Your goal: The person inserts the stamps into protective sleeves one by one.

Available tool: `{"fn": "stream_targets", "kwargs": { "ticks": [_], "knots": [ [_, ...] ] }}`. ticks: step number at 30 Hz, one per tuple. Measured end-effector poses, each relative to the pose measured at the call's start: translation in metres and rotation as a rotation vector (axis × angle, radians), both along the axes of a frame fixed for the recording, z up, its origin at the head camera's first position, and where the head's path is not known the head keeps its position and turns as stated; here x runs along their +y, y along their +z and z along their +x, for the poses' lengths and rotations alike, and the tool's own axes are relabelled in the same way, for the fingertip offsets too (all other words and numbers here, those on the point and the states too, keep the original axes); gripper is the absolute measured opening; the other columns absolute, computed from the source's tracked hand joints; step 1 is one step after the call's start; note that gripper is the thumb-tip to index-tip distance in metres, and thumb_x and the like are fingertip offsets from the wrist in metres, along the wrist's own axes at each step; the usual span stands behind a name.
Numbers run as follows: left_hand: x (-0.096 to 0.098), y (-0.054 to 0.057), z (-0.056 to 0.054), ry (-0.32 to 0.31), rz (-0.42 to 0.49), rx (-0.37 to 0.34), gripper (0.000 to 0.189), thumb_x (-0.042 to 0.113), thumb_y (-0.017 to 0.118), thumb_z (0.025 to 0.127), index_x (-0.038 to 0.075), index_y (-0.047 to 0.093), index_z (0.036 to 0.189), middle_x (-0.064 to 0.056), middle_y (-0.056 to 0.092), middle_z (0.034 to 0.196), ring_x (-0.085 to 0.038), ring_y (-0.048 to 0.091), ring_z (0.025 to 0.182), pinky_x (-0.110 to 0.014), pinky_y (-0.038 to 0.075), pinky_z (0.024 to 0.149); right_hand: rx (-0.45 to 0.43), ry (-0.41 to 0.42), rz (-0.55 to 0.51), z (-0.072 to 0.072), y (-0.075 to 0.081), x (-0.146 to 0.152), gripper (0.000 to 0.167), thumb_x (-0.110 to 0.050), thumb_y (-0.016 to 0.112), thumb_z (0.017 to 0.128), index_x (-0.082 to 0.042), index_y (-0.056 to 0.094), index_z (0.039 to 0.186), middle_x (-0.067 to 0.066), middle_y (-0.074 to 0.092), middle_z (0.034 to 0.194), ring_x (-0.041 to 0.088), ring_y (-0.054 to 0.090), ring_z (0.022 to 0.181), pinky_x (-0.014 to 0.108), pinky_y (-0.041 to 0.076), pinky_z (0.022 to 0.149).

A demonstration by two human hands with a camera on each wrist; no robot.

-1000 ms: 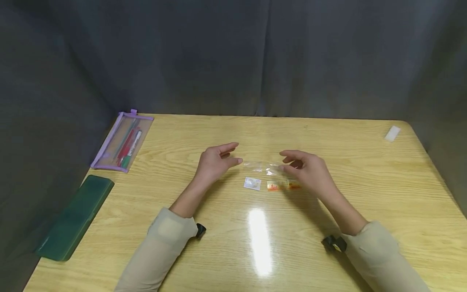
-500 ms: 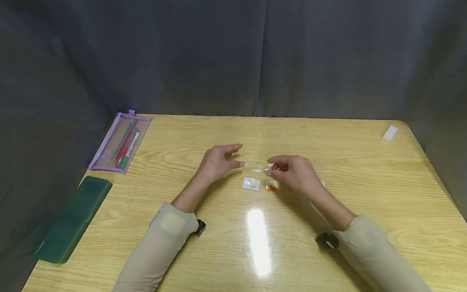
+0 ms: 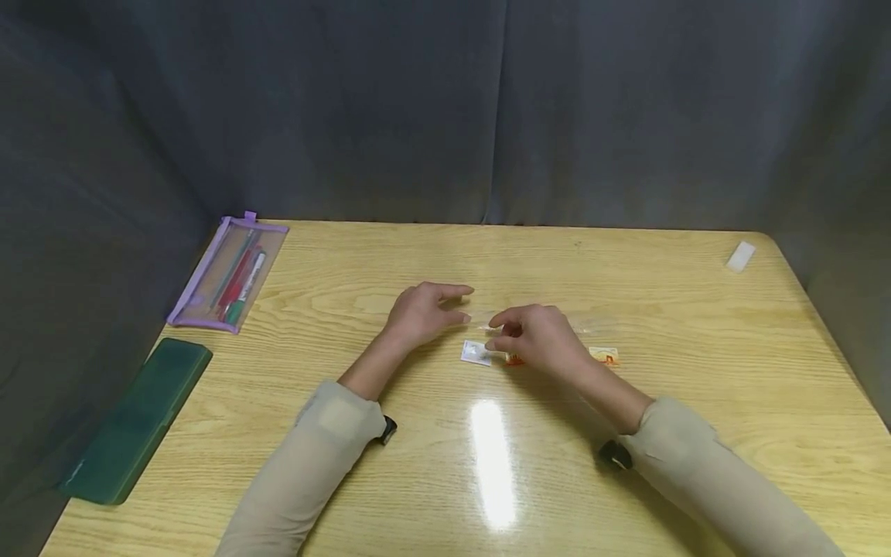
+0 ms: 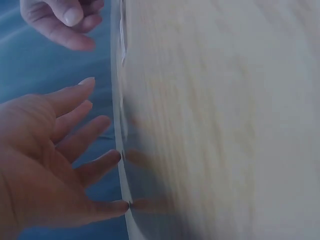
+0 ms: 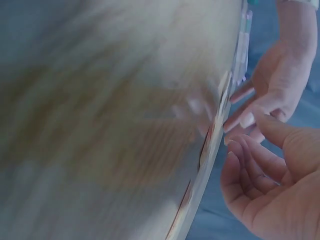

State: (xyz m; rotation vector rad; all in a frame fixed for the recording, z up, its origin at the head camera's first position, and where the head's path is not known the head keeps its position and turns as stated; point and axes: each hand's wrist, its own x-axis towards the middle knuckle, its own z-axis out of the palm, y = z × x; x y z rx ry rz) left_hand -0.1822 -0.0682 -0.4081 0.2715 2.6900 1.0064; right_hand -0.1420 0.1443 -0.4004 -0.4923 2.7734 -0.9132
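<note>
Three small stamp-like papers lie in a row on the table: a pale one [image 3: 476, 353], a red-orange one [image 3: 513, 360] and a yellow-orange one [image 3: 604, 356]. Behind them are clear plastic pieces [image 3: 581, 326], faint and partly covered by my right hand. My left hand [image 3: 423, 316] is left of the row, fingers apart and holding nothing; in the left wrist view its lower fingertips [image 4: 114, 206] meet the table. Over the red-orange paper hovers my right hand [image 3: 539, 336], its fingers loosely bent. A gap shows between thumb and fingers [image 5: 237, 162] in the right wrist view.
A purple-edged mesh pouch [image 3: 226, 275] with pens lies at the table's back left. Nearer along that edge is a dark green case [image 3: 139, 422]. A white block [image 3: 741, 256] sits at the back right. Dark curtains [image 3: 348, 116] surround the table.
My right hand has moved left and slightly nearer, from the right-hand papers to beside the pale one, uncovering the yellow-orange paper. My left hand has shifted slightly right.
</note>
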Motion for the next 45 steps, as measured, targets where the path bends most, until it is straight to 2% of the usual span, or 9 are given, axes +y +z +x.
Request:
{"fn": "stream_targets", "kwargs": {
  "ticks": [4,9,13,20,31,35,40,43,45],
  "knots": [
    [0.002,-0.002,-0.003,-0.011,-0.036,0.020,0.046,0.032,0.078,0.091,0.032,0.066,0.136,0.004,0.061,0.144,-0.025,0.052,0.140,-0.047,0.039,0.118,-0.023,0.013,0.033,0.000,0.001,-0.008,0.028,-0.025,0.081,0.088,-0.009,0.078,0.112,0.001,0.076,0.086,0.007,0.060,0.064,0.025,0.051,0.062],
    [0.002,-0.001,-0.004,0.011,-0.069,0.012,0.049,0.034,0.080,0.089,0.030,0.067,0.135,0.004,0.061,0.144,-0.027,0.050,0.142,-0.047,0.033,0.122,-0.034,0.023,0.071,-0.003,-0.002,-0.011,0.026,-0.026,0.081,0.088,-0.012,0.078,0.110,-0.002,0.075,0.085,0.008,0.061,0.067,0.025,0.052,0.065],
    [0.002,-0.001,-0.004,0.008,-0.093,0.004,0.048,0.035,0.080,0.088,0.028,0.068,0.134,0.003,0.063,0.143,-0.026,0.051,0.141,-0.045,0.034,0.122,-0.042,0.023,0.107,-0.003,-0.004,-0.012,0.026,-0.027,0.083,0.086,-0.014,0.078,0.108,-0.003,0.073,0.085,0.010,0.061,0.073,0.026,0.052,0.068],
    [0.003,-0.003,-0.004,-0.014,-0.133,0.047,0.045,0.035,0.081,0.087,0.027,0.071,0.130,0.003,0.065,0.139,-0.023,0.055,0.137,-0.043,0.034,0.121,-0.010,0.066,0.120,-0.001,-0.005,-0.014,0.026,-0.029,0.086,0.082,-0.014,0.078,0.102,-0.004,0.072,0.083,0.010,0.062,0.076,0.029,0.053,0.071],
    [0.011,-0.004,-0.001,-0.050,-0.260,0.096,0.041,0.034,0.079,0.089,0.030,0.071,0.129,0.006,0.061,0.144,-0.022,0.053,0.140,-0.049,0.038,0.116,0.020,0.063,0.183,0.002,-0.008,-0.017,0.025,-0.027,0.085,0.083,-0.017,0.075,0.103,-0.005,0.072,0.084,0.011,0.065,0.079,0.033,0.056,0.073],
    [0.014,-0.003,0.001,-0.053,-0.284,0.112,0.033,0.034,0.079,0.089,0.029,0.075,0.121,0.003,0.064,0.141,-0.024,0.058,0.133,-0.051,0.043,0.111,0.003,0.041,0.205,0.002,-0.008,-0.018,0.022,-0.026,0.085,0.083,-0.020,0.072,0.100,-0.006,0.072,0.085,0.011,0.066,0.079,0.033,0.054,0.068],
    [0.015,-0.002,0.003,-0.038,-0.281,0.121,0.015,0.034,0.080,0.088,0.027,0.077,0.100,0.002,0.068,0.135,-0.027,0.067,0.119,-0.049,0.048,0.103,-0.014,0.043,0.203,0.002,-0.007,-0.019,0.013,-0.026,0.080,0.088,-0.025,0.067,0.086,-0.009,0.067,0.075,0.012,0.058,0.069,0.029,0.044,0.057],
    [0.014,-0.002,0.003,-0.029,-0.266,0.125,0.007,0.034,0.079,0.089,0.027,0.076,0.089,0.005,0.066,0.138,-0.026,0.068,0.117,-0.047,0.050,0.099,0.005,0.043,0.191,0.002,-0.006,-0.018,0.012,-0.024,0.077,0.090,-0.026,0.068,0.082,-0.010,0.066,0.073,0.012,0.057,0.069,0.029,0.043,0.057],
    [0.012,-0.002,0.003,-0.017,-0.237,0.116,0.007,0.032,0.078,0.090,0.028,0.075,0.085,0.006,0.071,0.130,-0.024,0.070,0.110,-0.043,0.052,0.092,0.005,0.035,0.169,0.001,-0.004,-0.017,0.011,-0.023,0.076,0.091,-0.026,0.069,0.083,-0.009,0.066,0.074,0.011,0.058,0.068,0.029,0.044,0.057]
  ]
}}
